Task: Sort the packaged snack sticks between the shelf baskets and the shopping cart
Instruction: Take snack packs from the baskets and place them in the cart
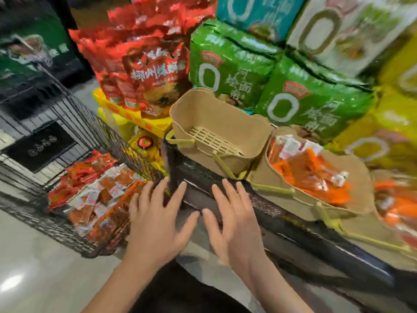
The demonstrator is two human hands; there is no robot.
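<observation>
Now both my hands hover spread and empty, left hand [155, 220] nearest the snack sticks [101, 195] heaped in the cart [67, 236], right hand [234, 222] near the empty basket [203, 114], likely their destination.

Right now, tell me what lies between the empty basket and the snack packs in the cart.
In the head view, the cart's black wire wall and yellow packets lie between the empty basket and the cart's snack packs.

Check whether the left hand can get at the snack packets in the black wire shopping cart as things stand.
Probably yes. The left hand is open and holds nothing, hovering at the black wire shopping cart's near corner. The red and orange snack packets lie uncovered beside it, with nothing between.
</observation>
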